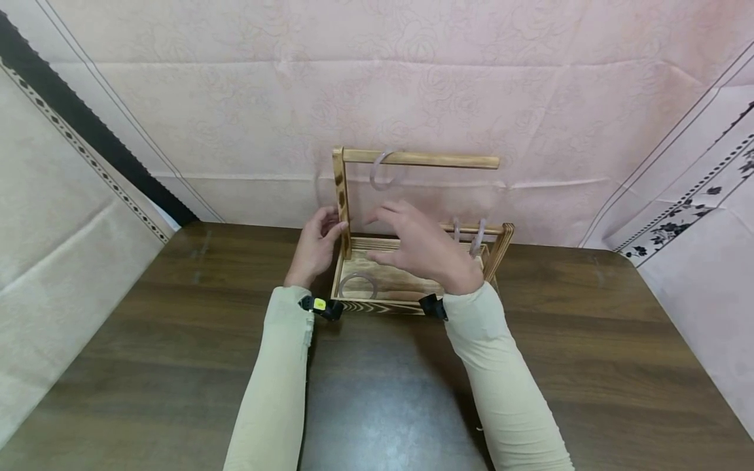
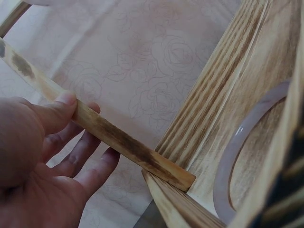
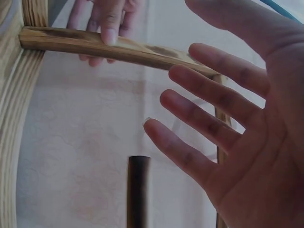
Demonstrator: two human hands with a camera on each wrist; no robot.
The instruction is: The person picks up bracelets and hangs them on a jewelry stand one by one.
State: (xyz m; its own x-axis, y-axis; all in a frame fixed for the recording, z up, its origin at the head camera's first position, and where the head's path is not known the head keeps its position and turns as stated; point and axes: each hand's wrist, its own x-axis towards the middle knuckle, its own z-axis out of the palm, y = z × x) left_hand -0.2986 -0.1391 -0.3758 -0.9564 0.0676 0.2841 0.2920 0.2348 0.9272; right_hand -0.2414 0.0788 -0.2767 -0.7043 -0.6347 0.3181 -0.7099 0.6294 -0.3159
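Observation:
A wooden bangle stand has a tray base (image 1: 383, 306), a tall left post (image 2: 118, 137), a top bar (image 1: 453, 159) and a lower bar (image 1: 493, 229). My left hand (image 1: 316, 247) holds the left post, thumb on the near side and fingers behind. Before the stand, my right hand (image 1: 424, 248) is spread with nothing in it; the right wrist view shows its fingers apart. One translucent pale bangle (image 1: 374, 175) hangs on the top bar. Two more bangles (image 1: 478, 237) hang on the lower bar. Another bangle (image 2: 227, 164) lies in the tray.
The stand sits at the back of a brown wooden table (image 1: 177, 340). Right behind it hangs a pale patterned cloth (image 1: 247, 118). In the right wrist view, the lower bar's dark free end (image 3: 139, 164) points up near my right fingers.

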